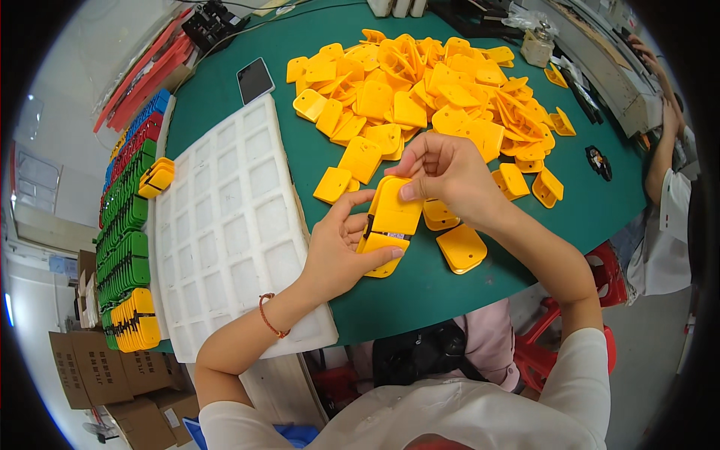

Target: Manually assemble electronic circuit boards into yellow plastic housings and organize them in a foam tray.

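Observation:
Both hands are on one long yellow plastic piece, tilted upright, with a black band and a small pale strip across its middle. My left hand grips its lower part, thumb across the front and fingers behind the left side. With thumb and fingertips, my right hand pinches the upper end. Just right of it, a loose yellow folded cover lies on the green table. Beyond the hands spreads a large heap of similar yellow folded covers, each with a small hole.
A white gridded foam tray lies at left. Along its far side stand rows of green pieces, with red, blue and yellow ones. A phone, a glass bottle and a small black part lie farther off. Another person's arm shows at right.

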`<state>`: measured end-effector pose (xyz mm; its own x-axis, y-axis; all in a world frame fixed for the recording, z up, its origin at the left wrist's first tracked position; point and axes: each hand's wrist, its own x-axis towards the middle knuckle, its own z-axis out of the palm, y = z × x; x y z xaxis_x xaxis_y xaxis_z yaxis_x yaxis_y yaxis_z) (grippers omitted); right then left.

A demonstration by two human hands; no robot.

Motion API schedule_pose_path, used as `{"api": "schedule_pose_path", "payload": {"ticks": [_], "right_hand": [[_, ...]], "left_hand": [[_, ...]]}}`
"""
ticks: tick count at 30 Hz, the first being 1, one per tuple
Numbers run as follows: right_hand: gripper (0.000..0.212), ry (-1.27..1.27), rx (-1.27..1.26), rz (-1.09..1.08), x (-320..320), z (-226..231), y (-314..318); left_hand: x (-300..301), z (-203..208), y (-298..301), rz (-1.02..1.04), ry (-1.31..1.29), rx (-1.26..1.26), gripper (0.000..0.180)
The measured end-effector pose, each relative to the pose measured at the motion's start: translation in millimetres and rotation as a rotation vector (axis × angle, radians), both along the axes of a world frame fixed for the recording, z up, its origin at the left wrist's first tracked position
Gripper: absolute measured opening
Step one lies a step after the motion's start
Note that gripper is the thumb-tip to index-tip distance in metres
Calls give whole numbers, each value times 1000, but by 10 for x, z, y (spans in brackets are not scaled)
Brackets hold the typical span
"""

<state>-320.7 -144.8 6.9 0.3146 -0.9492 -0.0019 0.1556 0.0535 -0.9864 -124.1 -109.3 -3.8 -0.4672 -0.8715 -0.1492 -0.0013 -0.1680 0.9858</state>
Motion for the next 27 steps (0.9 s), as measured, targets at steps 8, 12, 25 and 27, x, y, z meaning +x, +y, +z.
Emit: {"api": "schedule_pose_path", "payload": {"ticks": [8, 12, 25, 27], "right_hand": [[27, 54, -137, 71, -24, -17, 17], [26, -213, -192, 54, -10, 45, 78], [21, -325, -156, 48, 297, 280, 285], [25, -353, -178, 42, 367, 261, 340]], "left_hand": [[54, 3, 3, -11, 138, 22, 47], [105, 53, -117, -127, 376, 413, 49], [354, 461, -46, -400, 638, 819, 49], [393, 459, 6, -421, 678, 822, 49]]}}
